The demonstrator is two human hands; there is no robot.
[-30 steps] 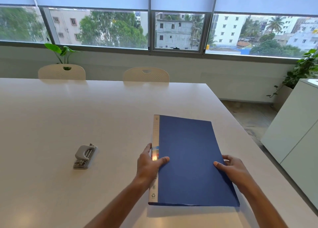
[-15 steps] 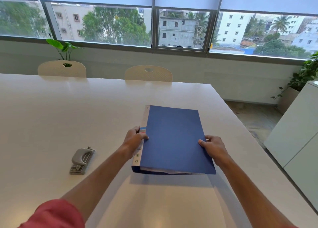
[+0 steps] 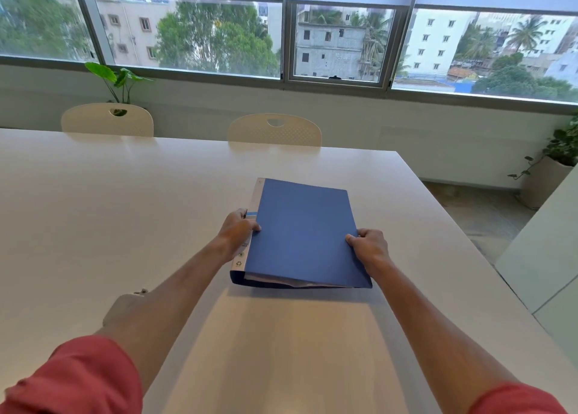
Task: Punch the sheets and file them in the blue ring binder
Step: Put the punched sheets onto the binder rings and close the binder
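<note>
Head view, blue ring binder (image 3: 303, 232) gripped between left hand (image 3: 236, 230), right hand (image 3: 369, 248)

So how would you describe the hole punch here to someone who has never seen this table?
Start at the big white table and follow the person's left forearm back from the blue ring binder. Just to its left, half hidden behind it, lies the hole punch. It is the only small grey object on the table; only its rounded body and a bit of metal show.
</note>
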